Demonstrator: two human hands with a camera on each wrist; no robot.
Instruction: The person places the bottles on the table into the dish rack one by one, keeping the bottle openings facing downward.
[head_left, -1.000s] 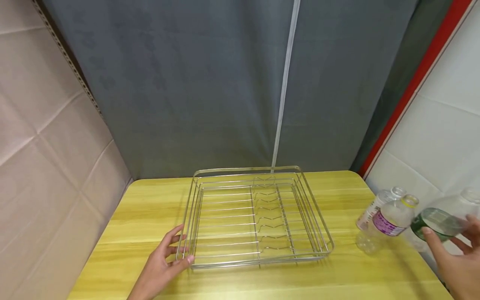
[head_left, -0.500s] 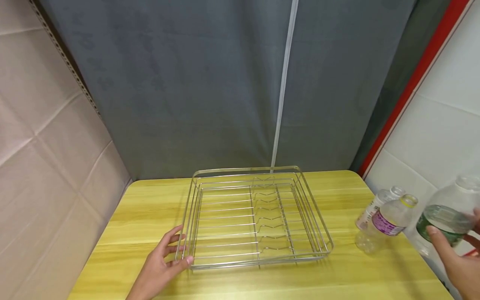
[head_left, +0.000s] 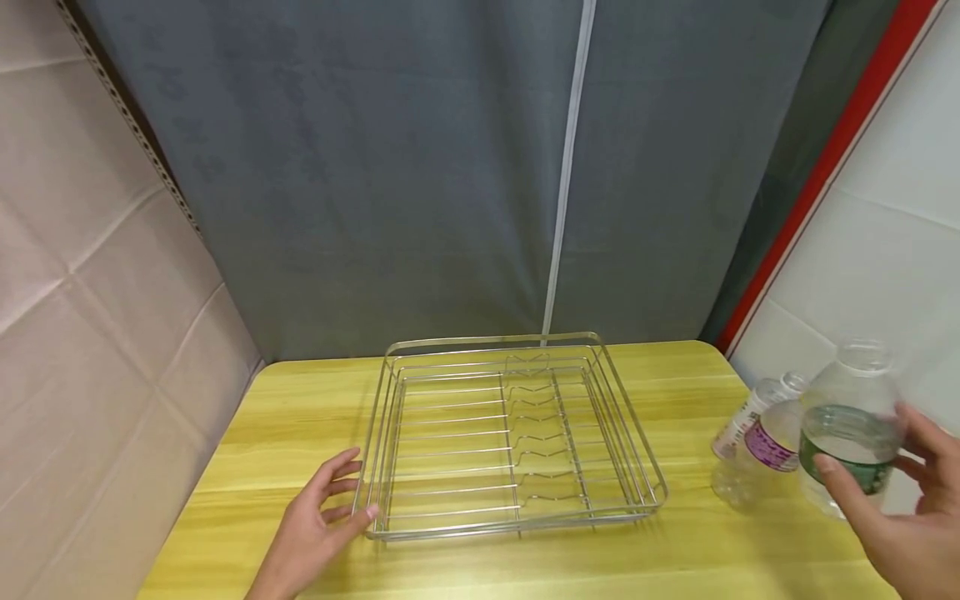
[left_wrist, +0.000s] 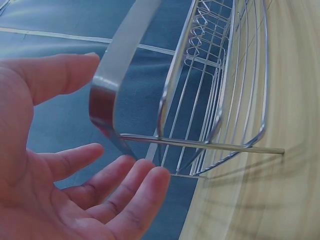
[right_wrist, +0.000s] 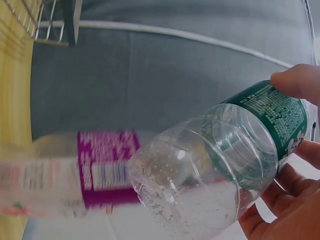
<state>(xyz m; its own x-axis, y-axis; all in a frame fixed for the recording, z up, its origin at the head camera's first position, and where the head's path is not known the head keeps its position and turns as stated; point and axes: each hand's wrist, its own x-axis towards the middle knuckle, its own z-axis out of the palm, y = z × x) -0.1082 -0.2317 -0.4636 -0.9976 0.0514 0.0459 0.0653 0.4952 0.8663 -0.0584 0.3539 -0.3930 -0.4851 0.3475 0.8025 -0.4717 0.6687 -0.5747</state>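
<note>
Right grip [head_left: 915,518] holds 1 bottle [head_left: 843,433], left grip [head_left: 306,527] wide, grey curtain [head_left: 375,183] behind yellow table [head_left: 697,562].

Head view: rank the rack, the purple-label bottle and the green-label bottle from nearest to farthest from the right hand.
1. Green-label bottle: held in the right hand.
2. Purple-label bottle: just left of it, partly hidden.
3. Rack: farthest left, mid-table.

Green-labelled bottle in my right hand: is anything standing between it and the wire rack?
Yes. In the head view, the purple-labelled bottle stands between the green-labelled bottle and the wire rack, with the pale-labelled bottle just beyond it. Lifting over them would probably avoid both.
</note>
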